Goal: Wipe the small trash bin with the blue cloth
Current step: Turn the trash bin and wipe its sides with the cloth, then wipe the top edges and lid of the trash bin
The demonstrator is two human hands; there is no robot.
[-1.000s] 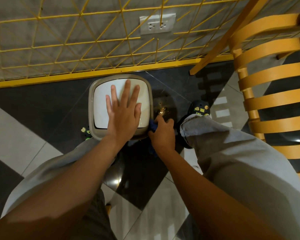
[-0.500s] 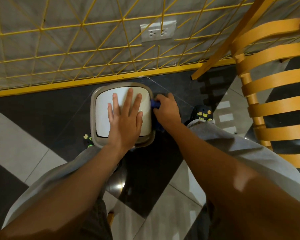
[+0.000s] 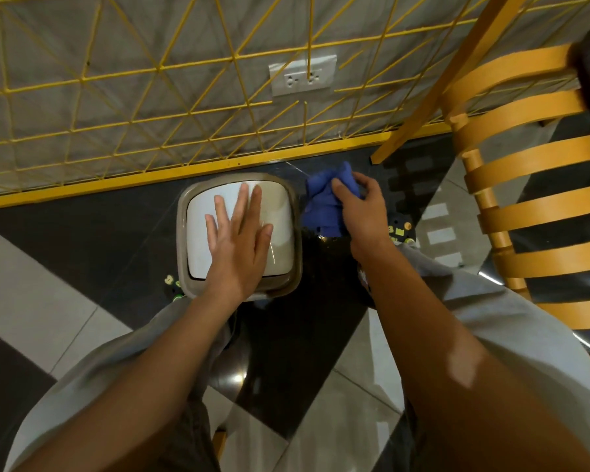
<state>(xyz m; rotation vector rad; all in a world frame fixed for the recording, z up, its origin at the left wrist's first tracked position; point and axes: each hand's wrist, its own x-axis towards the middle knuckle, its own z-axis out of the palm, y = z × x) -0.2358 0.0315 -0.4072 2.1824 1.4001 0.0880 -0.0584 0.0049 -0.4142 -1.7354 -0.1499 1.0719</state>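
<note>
left hand (image 3: 239,247) lies flat on the white lid (image 3: 201,247) of the small trash bin (image 3: 183,233). its fingers are straight and a little spread, pointing toward the far wall, and the palm covers the lid's near right part. the bin stands upright on the floor (image 3: 65,233) between the person's feet, just on the near side of the yellow base rail (image 3: 116,185). its grey-brown rim frames the lid on all sides. the lid sits down in the rim and covers the opening, so whatever is inside the bin cannot be seen.

right hand (image 3: 363,212) is just to the right of the bin, beside its far right corner, with fingers and thumb curled round the bunched blue cloth (image 3: 322,206). the cloth bulges out on the left and far sides of the hand. its left edge comes close beside the bin's right rim, though whether it touches cannot be told.

the floor is glossy, with dark and pale grey tiles in diagonal shapes. a yellow wire grid (image 3: 184,97) rises from the rail in front of a grey wall, with a white double wall socket (image 3: 302,80) behind it. a wooden chair (image 3: 525,185) with curved slats stands at the right. a dark shoe (image 3: 401,229) with yellow marks shows just right of the right wrist, and another shoe tip (image 3: 171,282) shows at the bin's near left corner. grey trouser legs (image 3: 491,318) fill the near part of the view.
</note>
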